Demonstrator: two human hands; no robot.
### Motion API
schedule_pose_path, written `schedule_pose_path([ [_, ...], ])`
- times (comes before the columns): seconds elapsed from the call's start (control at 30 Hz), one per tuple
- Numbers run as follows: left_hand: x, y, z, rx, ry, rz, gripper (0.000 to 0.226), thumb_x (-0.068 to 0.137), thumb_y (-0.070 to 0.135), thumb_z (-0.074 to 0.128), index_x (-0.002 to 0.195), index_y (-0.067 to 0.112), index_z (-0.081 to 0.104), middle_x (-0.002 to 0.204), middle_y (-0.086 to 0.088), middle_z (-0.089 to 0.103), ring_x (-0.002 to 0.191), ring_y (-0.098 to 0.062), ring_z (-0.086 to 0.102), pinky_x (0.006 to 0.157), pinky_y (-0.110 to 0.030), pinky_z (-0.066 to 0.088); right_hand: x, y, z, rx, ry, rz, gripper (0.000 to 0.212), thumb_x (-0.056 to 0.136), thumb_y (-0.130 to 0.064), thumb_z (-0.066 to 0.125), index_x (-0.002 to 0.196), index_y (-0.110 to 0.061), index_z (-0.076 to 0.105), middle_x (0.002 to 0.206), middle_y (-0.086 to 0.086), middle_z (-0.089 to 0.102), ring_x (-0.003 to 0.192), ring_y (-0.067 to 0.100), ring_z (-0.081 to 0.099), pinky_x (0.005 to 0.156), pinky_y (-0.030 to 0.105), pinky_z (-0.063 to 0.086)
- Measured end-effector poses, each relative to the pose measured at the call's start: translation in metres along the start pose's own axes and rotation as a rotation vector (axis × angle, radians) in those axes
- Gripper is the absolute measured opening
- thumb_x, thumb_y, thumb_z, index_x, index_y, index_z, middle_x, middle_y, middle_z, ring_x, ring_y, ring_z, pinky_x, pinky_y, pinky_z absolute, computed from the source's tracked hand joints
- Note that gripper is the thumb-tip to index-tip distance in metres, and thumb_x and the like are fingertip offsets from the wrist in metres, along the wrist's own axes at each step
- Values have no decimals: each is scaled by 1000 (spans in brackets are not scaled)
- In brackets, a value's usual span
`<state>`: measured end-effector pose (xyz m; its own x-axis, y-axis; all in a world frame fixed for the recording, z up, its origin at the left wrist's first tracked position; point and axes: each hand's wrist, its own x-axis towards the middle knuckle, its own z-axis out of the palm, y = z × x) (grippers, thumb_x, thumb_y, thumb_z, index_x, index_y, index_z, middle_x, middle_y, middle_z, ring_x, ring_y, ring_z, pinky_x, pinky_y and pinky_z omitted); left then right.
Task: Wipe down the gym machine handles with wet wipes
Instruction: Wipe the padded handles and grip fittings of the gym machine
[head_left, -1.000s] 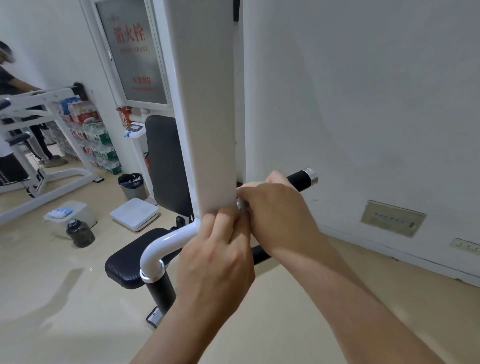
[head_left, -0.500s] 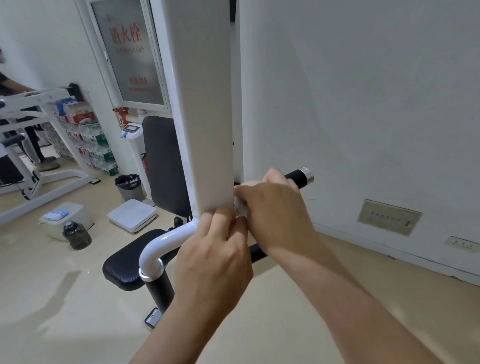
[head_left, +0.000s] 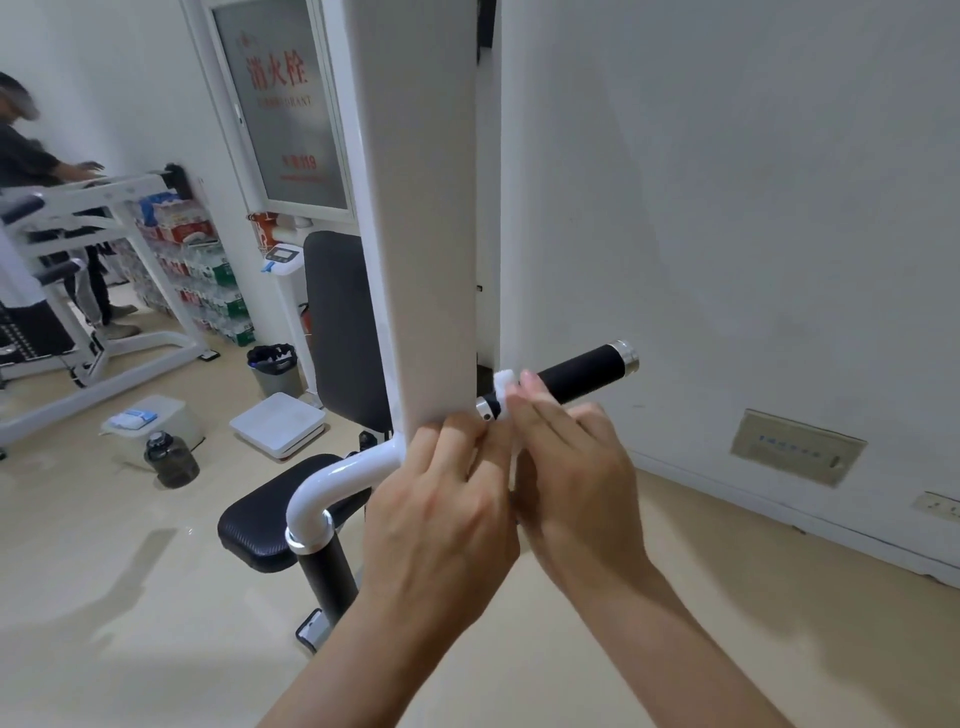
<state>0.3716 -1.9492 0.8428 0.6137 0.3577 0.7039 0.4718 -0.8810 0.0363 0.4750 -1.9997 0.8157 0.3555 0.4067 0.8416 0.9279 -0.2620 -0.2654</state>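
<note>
A black foam handle (head_left: 584, 371) with a chrome end cap sticks out to the right from the machine's white upright post (head_left: 421, 208). My right hand (head_left: 566, 467) holds a folded white wet wipe (head_left: 503, 387) against the inner end of that handle. My left hand (head_left: 441, 514) is closed on the white curved bar (head_left: 332, 480) just below the post. A second black handle (head_left: 332, 577) hangs down from that bar's bend.
The machine's black seat (head_left: 249, 525) and backrest (head_left: 337, 322) are behind the bar. On the floor lie a white scale (head_left: 278, 426), a dark water jug (head_left: 171, 460), a wipes pack on a white box (head_left: 137, 418) and a bin (head_left: 275, 369). Another person stands at a machine (head_left: 104, 208) far left.
My right hand has slid back from the black handle toward its inner end, baring most of the grip and showing the white wipe. My left hand stays on the bar.
</note>
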Motion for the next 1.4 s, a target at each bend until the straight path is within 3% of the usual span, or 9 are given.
schedule_pose_path([
  [0.23, 9, 8, -9, 71, -177, -117, 45, 64, 9, 54, 107, 8, 68, 81, -5, 58, 56, -24, 52, 46, -27, 21, 35, 4, -15, 219, -307, -117, 18, 85, -5, 59, 95, -17, 68, 80, -8, 64, 62, 14, 39, 56, 22, 37],
  [0.4, 14, 15, -13, -5, -161, -192, 40, 67, 9, 50, 101, 14, 69, 72, -4, 54, 49, -23, 32, 44, -26, 23, 39, 23, -6, 155, -55, -57, 25, 84, -14, 52, 91, -16, 76, 98, -8, 74, 64, 21, 48, 57, 29, 46],
  [0.47, 12, 17, -13, -38, -146, -183, 46, 70, 9, 44, 108, 14, 69, 73, -5, 59, 46, -27, 40, 43, -26, 24, 37, 21, -4, 140, 15, 41, 23, 82, -8, 55, 90, -13, 76, 96, -3, 75, 68, 23, 55, 64, 25, 45],
  [0.63, 9, 18, -11, -109, -88, -108, 52, 72, 9, 41, 119, 5, 64, 79, -9, 68, 45, -29, 52, 40, -25, 29, 19, 8, -9, 231, -92, -58, 18, 85, -4, 60, 97, -5, 73, 96, 5, 73, 76, 27, 62, 69, 30, 51],
  [0.8, 6, 20, 0, -32, -243, -93, 63, 66, 10, 40, 126, 5, 58, 126, -16, 63, 56, -31, 64, 45, -27, 41, 28, 11, -4, 116, 47, 53, 17, 82, -9, 61, 89, -11, 76, 91, 1, 75, 72, 26, 63, 68, 22, 45],
  [0.9, 4, 18, 2, 23, -256, -57, 63, 64, 10, 40, 124, 4, 60, 126, -16, 62, 46, -29, 60, 40, -25, 33, 21, 19, -8, 143, 24, -109, 16, 84, -5, 63, 93, -9, 76, 101, 0, 74, 83, 18, 63, 77, 22, 49],
  [1.0, 3, 19, 2, 87, -248, -9, 61, 58, 10, 51, 117, 6, 66, 123, -13, 65, 36, -24, 52, 43, -22, 21, 37, 38, -14, 45, 85, 4, 19, 83, -17, 59, 89, -15, 77, 94, -2, 76, 76, 20, 61, 76, 22, 43],
  [1.13, 8, 19, 2, 80, -264, -23, 59, 65, 13, 38, 116, 8, 66, 123, -13, 65, 39, -27, 54, 41, -23, 27, 21, 15, -1, 137, -34, -66, 15, 87, -10, 61, 93, -13, 75, 94, 2, 75, 74, 18, 60, 72, 25, 48],
  [1.4, 16, 16, 2, 136, -232, -14, 53, 66, 12, 34, 105, 9, 70, 113, -13, 70, 37, -27, 53, 43, -24, 23, 34, 24, -1, 55, 39, -50, 14, 80, -5, 63, 83, -12, 74, 88, 0, 75, 65, 25, 61, 66, 27, 45],
])
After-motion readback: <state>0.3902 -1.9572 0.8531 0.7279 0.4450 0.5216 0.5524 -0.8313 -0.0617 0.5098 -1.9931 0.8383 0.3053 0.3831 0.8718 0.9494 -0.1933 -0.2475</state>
